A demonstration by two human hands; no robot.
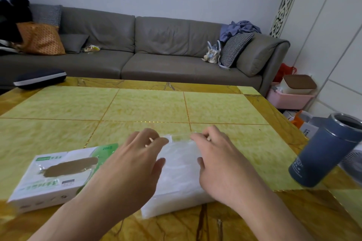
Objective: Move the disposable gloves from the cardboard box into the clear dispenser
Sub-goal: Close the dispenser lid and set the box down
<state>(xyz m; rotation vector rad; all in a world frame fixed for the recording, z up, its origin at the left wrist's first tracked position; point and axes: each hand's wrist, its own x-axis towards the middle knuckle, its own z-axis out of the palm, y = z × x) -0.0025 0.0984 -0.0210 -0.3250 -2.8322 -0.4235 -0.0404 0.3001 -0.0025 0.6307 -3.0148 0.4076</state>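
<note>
both hands, left hand [135,162] and right hand [219,160], are pinching the clear dispenser [176,178] full of gloves, its long axis lying toward the sofa [156,45]; the cardboard box [58,174] is lying alongside.

both forearms reach forward from the bottom edge, bare, converging toward the middle. the left hand [135,160] lies palm down, fingers bent at the far end, thumb angled inward toward the other hand. the right hand [217,154] mirrors it just beside, fingers curled at the tips, thumb pointing in; the two hands stay apart.
</note>
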